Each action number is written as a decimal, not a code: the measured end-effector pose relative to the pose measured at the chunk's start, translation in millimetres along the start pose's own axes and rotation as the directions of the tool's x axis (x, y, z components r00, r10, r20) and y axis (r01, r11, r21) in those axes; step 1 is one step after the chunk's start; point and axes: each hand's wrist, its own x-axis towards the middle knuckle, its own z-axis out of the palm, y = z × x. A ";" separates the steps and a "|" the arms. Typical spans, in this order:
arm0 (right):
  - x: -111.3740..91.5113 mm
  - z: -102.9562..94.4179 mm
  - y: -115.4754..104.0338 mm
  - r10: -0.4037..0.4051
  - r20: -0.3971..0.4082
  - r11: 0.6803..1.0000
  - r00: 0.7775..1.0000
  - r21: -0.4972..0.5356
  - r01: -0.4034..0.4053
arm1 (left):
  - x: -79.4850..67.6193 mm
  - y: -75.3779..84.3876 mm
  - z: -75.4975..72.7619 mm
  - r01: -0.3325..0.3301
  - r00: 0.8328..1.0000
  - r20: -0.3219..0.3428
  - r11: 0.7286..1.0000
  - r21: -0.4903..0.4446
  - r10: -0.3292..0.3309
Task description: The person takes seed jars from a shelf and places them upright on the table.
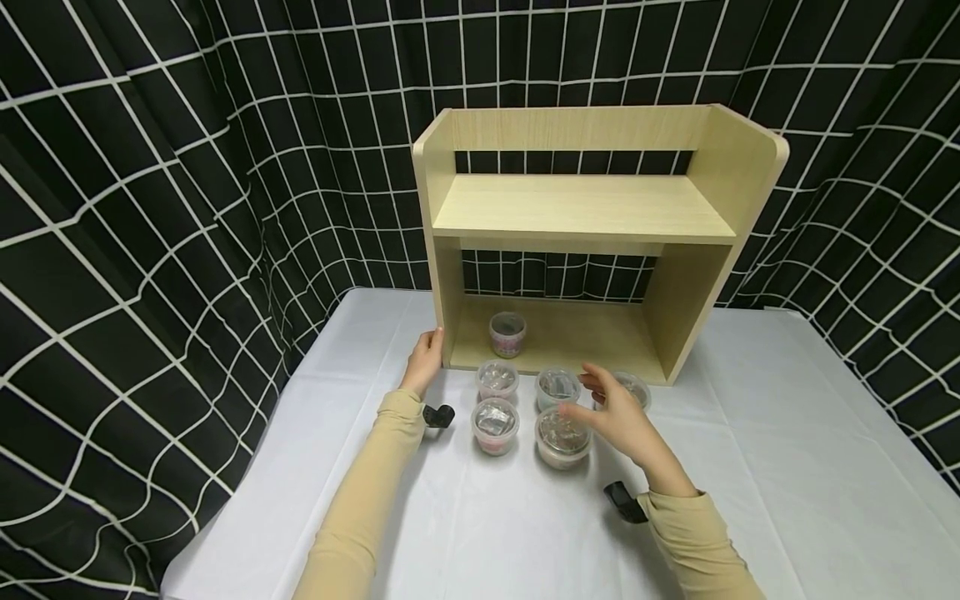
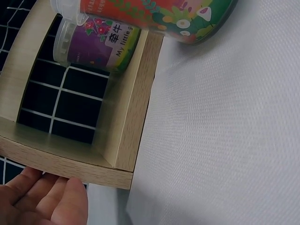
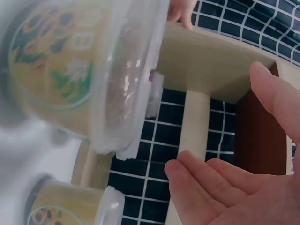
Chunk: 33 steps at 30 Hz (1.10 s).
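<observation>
My left hand (image 1: pixel 425 360) touches the outer face of the wooden shelf's (image 1: pixel 442 283) left side panel; in the left wrist view its fingers (image 2: pixel 63 199) lie against that panel. A lidded plastic tub with a purple flower label (image 2: pixel 96 44), also seen as the small tub (image 1: pixel 507 333), stands on the lower board near the left. My right hand (image 1: pixel 618 421) hovers with spread fingers over the tubs on the table, holding nothing. Closest to it are the front right tub (image 1: pixel 562 437), the tub behind it (image 1: pixel 557 388) and a partly hidden tub (image 1: pixel 636 388).
Two more lidded tubs, one at the back (image 1: pixel 497 379) and one in front (image 1: pixel 495 425), stand on the white tablecloth (image 1: pixel 480 533) before the shelf. The shelf has an upper board (image 1: pixel 585 204). Black cloth with a white grid (image 1: pixel 337 125) hangs around the table.
</observation>
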 end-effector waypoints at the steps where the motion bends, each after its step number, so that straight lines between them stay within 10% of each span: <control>1: 0.9 -0.1 -1.1 0.000 0.002 1.000 1.000 0.005 0.000 | 0.4 0.1 0.1 0.001 1.000 0.001 1.000 0.000 -0.001; 18: 38.7 4.2 -16.0 0.017 -0.053 0.971 0.998 0.239 -0.004 | 3.0 -4.4 -0.5 -0.007 1.000 0.018 1.000 -0.003 0.007; 33: 66.8 14.4 -22.6 0.088 0.042 0.971 0.995 0.220 -0.095 | 1.1 -3.9 -2.7 -0.007 0.999 0.048 1.000 -0.025 0.008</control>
